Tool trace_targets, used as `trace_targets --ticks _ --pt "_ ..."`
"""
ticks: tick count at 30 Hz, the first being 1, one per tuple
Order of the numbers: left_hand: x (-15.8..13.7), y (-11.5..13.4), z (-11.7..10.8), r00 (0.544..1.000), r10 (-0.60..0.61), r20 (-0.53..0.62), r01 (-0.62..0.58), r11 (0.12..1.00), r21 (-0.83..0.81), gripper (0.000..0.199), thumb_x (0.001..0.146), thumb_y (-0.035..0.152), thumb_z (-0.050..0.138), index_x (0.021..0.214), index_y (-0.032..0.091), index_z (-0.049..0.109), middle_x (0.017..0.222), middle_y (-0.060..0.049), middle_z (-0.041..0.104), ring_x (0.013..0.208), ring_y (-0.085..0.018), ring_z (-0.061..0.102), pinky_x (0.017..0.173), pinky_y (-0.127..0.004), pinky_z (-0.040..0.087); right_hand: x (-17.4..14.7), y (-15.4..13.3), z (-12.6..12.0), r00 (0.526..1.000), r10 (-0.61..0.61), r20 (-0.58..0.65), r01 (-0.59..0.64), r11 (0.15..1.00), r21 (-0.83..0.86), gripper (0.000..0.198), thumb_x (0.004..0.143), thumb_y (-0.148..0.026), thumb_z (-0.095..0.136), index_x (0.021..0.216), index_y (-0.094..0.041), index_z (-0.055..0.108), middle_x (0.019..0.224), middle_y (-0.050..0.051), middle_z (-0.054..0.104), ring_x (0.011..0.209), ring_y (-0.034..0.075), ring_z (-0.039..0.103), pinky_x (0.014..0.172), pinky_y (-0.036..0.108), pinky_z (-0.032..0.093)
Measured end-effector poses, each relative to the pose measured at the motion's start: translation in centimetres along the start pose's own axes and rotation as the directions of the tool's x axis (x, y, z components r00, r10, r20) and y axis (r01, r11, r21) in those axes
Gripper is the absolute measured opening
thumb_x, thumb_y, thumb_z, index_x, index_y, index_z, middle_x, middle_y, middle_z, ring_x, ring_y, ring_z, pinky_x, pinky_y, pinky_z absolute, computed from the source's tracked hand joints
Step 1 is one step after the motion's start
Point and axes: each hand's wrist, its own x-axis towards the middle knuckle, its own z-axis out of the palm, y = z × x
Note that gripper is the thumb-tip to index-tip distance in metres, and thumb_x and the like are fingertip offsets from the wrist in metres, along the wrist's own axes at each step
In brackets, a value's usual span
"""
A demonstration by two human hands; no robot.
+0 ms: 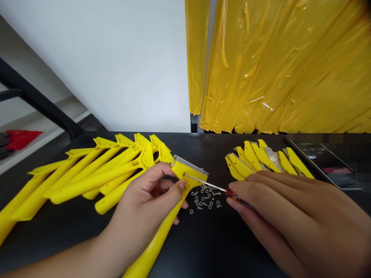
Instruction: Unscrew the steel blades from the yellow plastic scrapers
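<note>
My left hand (142, 204) is closed around a yellow plastic scraper (158, 239), near its wide head, where a metal strip shows along the top edge. A small screw (184, 174) sits in the face of that head. In my right hand (298, 220) is a thin screwdriver (207, 183) with a red handle, gripped between thumb and fingers. Its tip meets the scraper head at the screw. Just behind the scraper, loose small screws and nuts (203, 199) lie scattered on the black table (208, 247).
Several yellow scraper handles (98, 175) lie overlapped on the left. Yellow clamp plates (252, 156), some with metal pieces, are grouped at right beside a dark phone-like device (321, 158). A white panel (116, 65) and yellow plastic sheeting (278, 69) stand behind the table.
</note>
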Motion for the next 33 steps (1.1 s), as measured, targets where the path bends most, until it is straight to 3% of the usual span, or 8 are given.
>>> trace_targets --ticks 3,6,11,13,18,21,27,33 --pt "-0.2 0.4 0.0 0.999 0.034 -0.024 -0.032 0.999 0.043 0.020 0.089 0.036 0.082 0.095 0.027 0.065 0.069 0.005 0.067 0.067 -0.020 0.072 0.047 -0.023 0.060 -0.1 -0.1 0.2 1.000 -0.006 -0.003 0.006 1.000 -0.019 0.015 0.100 -0.014 0.054 0.108 -0.018 0.066 0.085 0.005 0.078 0.056 0.021 0.068 0.050 0.036 0.047" --pt "-0.5 1.2 0.1 0.984 0.167 -0.053 -0.155 0.971 0.183 0.016 0.088 0.032 0.080 0.091 0.025 0.067 0.070 0.003 0.068 0.060 -0.016 0.068 0.049 -0.022 0.056 0.0 -0.4 0.4 0.982 0.163 0.096 -0.176 0.972 0.155 0.019 0.106 -0.024 0.048 0.096 -0.021 0.064 0.068 0.000 0.070 0.045 0.016 0.060 0.041 0.030 0.041" --pt "-0.6 1.9 -0.1 0.945 0.319 -0.072 -0.265 0.876 0.403 0.020 0.087 0.032 0.079 0.077 0.024 0.063 0.067 0.002 0.065 0.055 -0.014 0.060 0.050 -0.023 0.051 0.6 -0.8 0.6 0.797 0.380 0.470 -0.604 0.520 0.604 0.041 0.113 -0.045 0.040 0.083 -0.024 0.057 0.061 -0.004 0.057 0.050 0.011 0.054 0.043 0.018 0.044" --pt "-0.4 1.9 -0.2 0.944 0.324 -0.065 -0.272 0.873 0.406 0.018 0.087 0.033 0.078 0.082 0.025 0.064 0.068 0.002 0.065 0.057 -0.015 0.062 0.050 -0.023 0.052 0.7 -1.0 0.5 0.772 0.362 0.523 -0.636 0.459 0.620 0.043 0.113 -0.047 0.038 0.082 -0.023 0.057 0.059 -0.004 0.052 0.050 0.011 0.049 0.043 0.017 0.043" --pt "0.4 3.1 -0.8 0.955 0.263 -0.139 -0.222 0.942 0.252 0.021 0.086 0.037 0.079 0.094 0.027 0.062 0.068 0.005 0.066 0.053 -0.017 0.064 0.044 -0.024 0.057 0.1 -1.6 0.2 0.886 0.388 0.254 -0.464 0.741 0.486 0.013 0.106 -0.030 0.052 0.103 -0.028 0.065 0.083 0.000 0.073 0.068 0.016 0.070 0.051 0.019 0.054" --pt "0.8 4.0 -1.2 0.974 0.166 -0.153 -0.153 0.984 0.094 0.018 0.091 0.036 0.074 0.090 0.026 0.059 0.061 0.005 0.067 0.050 -0.016 0.066 0.044 -0.021 0.056 0.0 -1.8 0.1 0.919 0.383 0.096 -0.388 0.828 0.405 0.017 0.101 -0.023 0.053 0.115 -0.027 0.062 0.101 0.004 0.076 0.083 0.019 0.075 0.068 0.024 0.063" --pt "-0.8 3.0 0.0 0.995 -0.079 -0.053 0.068 0.979 -0.191 0.015 0.091 0.031 0.079 0.089 0.023 0.066 0.075 0.004 0.070 0.072 -0.014 0.071 0.068 -0.024 0.065 0.8 -3.5 0.9 0.877 0.365 0.313 -0.464 0.815 0.347 0.025 0.093 -0.030 0.070 0.114 -0.028 0.057 0.092 -0.003 0.074 0.079 0.016 0.074 0.070 0.027 0.061" --pt "-3.0 3.0 0.9 0.950 -0.128 0.284 0.168 0.978 -0.122 0.022 0.099 0.044 0.069 0.094 0.023 0.069 0.101 -0.004 0.078 0.102 -0.024 0.076 0.092 -0.037 0.065 -1.5 -2.9 0.4 0.931 0.273 0.243 -0.324 0.923 0.205 0.021 0.090 -0.012 0.065 0.081 -0.025 0.052 0.068 -0.008 0.064 0.053 0.008 0.061 0.045 0.016 0.041"
